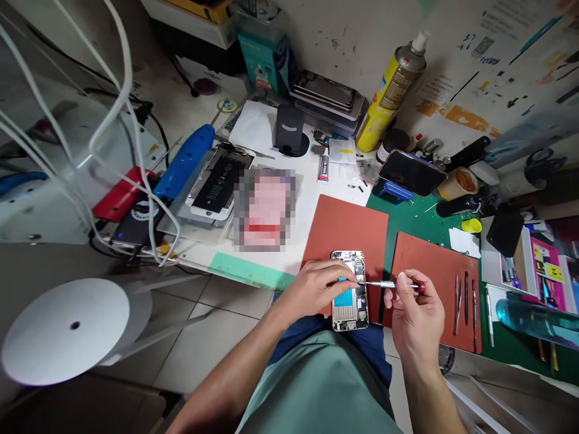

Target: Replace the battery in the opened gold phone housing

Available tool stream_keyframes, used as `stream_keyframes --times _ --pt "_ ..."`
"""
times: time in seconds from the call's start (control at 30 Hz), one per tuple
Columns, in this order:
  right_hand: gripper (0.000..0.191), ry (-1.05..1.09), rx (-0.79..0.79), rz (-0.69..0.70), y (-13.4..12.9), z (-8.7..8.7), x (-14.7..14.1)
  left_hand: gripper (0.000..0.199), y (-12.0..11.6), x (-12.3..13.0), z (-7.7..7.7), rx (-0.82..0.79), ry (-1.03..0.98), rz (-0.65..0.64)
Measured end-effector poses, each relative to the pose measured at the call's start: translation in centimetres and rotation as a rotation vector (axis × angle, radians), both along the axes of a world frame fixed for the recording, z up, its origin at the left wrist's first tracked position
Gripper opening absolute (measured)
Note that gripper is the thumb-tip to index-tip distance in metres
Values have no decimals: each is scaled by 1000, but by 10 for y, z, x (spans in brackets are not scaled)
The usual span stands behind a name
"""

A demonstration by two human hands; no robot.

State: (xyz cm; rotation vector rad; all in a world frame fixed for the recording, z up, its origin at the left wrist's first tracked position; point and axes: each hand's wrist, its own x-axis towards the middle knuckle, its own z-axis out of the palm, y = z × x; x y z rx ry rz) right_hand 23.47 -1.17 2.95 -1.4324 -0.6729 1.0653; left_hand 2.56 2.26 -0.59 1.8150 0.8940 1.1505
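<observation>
An opened phone body (349,314) lies on a reddish-brown mat (350,220), its inner parts and a blue patch showing. My right hand (417,313) grips a slim precision screwdriver (388,284) with a silver shaft and red end. The screwdriver lies nearly level, its tip pointing left over the phone's upper half. My left hand (315,284) reaches across the phone, its fingertips pinched together at the screwdriver's tip. Whatever those fingertips pinch is too small to make out.
Tweezers (456,301) and thin tools lie on a second mat (425,262). An opened phone with a black battery (221,184) lies at left. A propped phone (412,173), a glue tube (323,166) and a yellow spray can (389,90) stand or lie behind. White cables (131,108) hang at left.
</observation>
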Motion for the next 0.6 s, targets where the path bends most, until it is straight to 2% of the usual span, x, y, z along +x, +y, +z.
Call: stream_keyframes --times 0.3,0.6 --pt "34 -185 79 -101 -13 5 0 10 -1 -1 -3 -6 30 -8" --pt "28 -334 166 -79 -14 11 -8 11 -1 0 -2 -7 34 -4"
